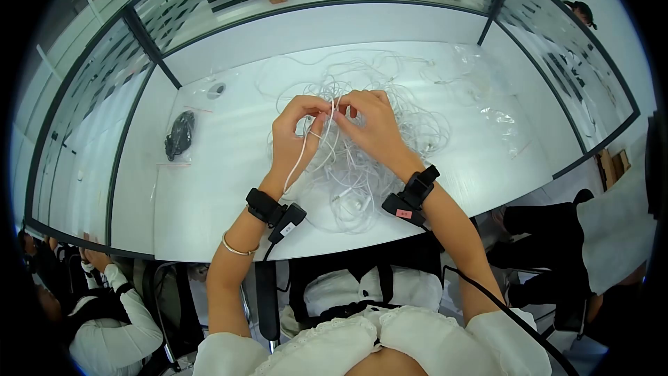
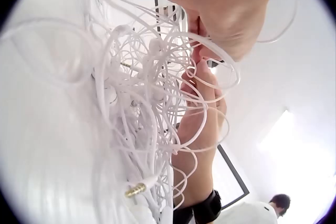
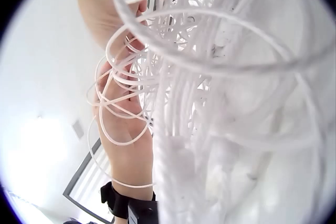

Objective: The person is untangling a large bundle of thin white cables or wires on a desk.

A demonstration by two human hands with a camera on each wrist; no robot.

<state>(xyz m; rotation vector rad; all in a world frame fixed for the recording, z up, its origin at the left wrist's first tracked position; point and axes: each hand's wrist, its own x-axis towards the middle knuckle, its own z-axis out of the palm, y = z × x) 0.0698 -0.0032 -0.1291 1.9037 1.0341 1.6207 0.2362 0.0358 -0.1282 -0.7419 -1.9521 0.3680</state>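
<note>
A big tangle of white earphone cables (image 1: 355, 174) lies on the white table. Over its far part, my left hand (image 1: 287, 132) pinches a strand of cable between thumb and forefinger. Close beside it, fingertips almost meeting, my right hand (image 1: 379, 129) pinches the cable strands too. One loop hangs from the left hand down past its wrist. In the left wrist view a gold-tipped jack plug (image 2: 137, 190) sticks out of the heap. Loose loops (image 3: 118, 98) cross in front of the left hand in the right wrist view. The gripped strands partly hide the fingertips.
On the left of the table a bundled black cable (image 1: 180, 134) lies on a plastic bag, near a round grommet hole (image 1: 217, 90). Clear plastic bags (image 1: 502, 125) lie at the right. Partition panels (image 1: 327, 28) enclose the back and sides. A person (image 1: 612, 223) sits at the right.
</note>
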